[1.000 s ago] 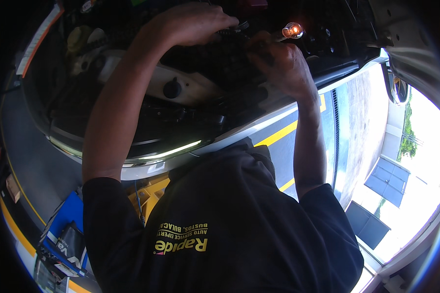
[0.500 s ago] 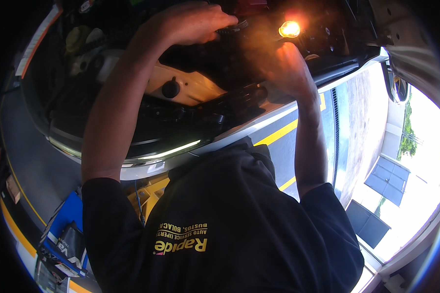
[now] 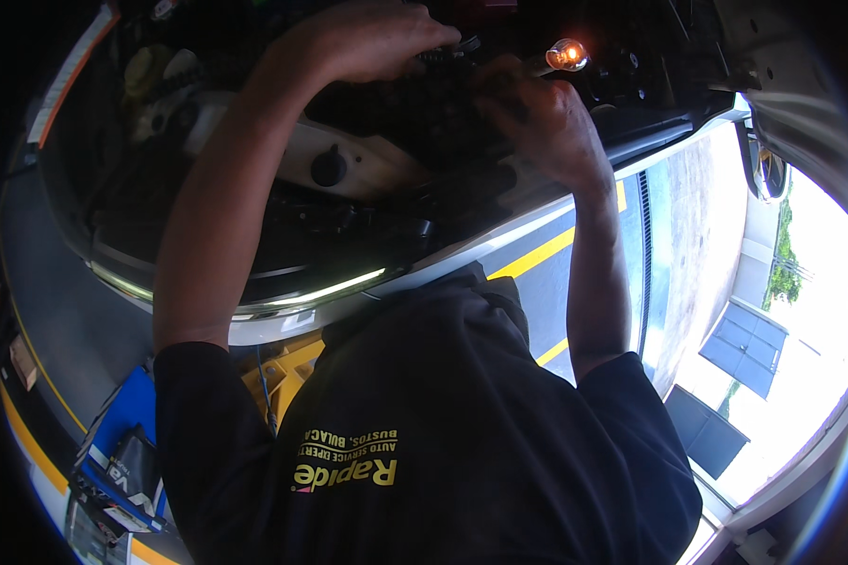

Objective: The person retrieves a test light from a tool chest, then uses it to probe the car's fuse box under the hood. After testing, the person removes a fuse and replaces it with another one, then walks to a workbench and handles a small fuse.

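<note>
A small clear glass light bulb point(image 3: 567, 55) glows orange at its filament, over the dark engine bay of a car. My right hand point(image 3: 561, 122) is closed around the bulb's base end; its fingertips are lost in shadow. To the left, my left hand point(image 3: 372, 42) reaches over the engine bay with thumb and fingers pinched together. A small ribbed metallic piece point(image 3: 464, 44) shows at its fingertips. Exactly what that hand grips is too dark to make out.
A pale body panel with a round black cap point(image 3: 329, 168) lies below my hands. The car's front edge carries a lit light strip point(image 3: 330, 288). The raised hood point(image 3: 801, 85) is at the upper right. A blue container point(image 3: 127, 424) with a black package stands at lower left.
The bulb has dimmed from a bright yellow glare to a small orange glow, and the light on the panel and my right hand has faded. Both hands stay nearly in place.
</note>
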The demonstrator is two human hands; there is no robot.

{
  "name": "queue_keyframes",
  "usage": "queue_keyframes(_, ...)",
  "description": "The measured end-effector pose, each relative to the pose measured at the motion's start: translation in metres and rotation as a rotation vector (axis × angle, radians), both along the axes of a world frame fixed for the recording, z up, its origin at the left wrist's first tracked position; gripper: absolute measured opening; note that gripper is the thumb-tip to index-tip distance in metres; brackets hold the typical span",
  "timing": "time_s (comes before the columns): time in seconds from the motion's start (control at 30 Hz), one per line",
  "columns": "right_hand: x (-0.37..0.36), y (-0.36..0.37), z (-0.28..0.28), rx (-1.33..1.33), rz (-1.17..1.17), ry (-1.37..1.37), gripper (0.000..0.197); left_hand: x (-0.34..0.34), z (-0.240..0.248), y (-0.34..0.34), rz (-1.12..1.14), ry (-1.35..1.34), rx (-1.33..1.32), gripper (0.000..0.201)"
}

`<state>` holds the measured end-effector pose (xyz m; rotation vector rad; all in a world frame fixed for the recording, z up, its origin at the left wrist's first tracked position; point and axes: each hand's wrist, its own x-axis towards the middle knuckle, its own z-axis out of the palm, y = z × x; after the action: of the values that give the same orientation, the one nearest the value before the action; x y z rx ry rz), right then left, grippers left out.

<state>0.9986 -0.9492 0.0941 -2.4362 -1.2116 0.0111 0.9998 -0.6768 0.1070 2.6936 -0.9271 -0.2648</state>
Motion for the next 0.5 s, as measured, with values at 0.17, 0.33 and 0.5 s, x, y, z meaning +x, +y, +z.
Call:
queue_keyframes(0.17, -0.0003, 0.0005, 0.0010, -0.034, 0.002, 0.013, 0.020, -0.0006, -0.0046, 0.0011, -0.005, -0.012, -0.001, 0.044)
queue_keyframes(0.33, 0.0005, -0.0002, -0.0026, -0.041, -0.002, 0.034, 0.021, 0.0016, -0.0060, 0.0001, 0.008, 0.023, 0.020, 0.044)
queue_keyframes(0.5, 0.0009, 0.0003, -0.0049, 0.079, 0.056, -0.017, 0.017, -0.0020, -0.0020, -0.0007, 0.016, 0.011, 0.027, 0.039)
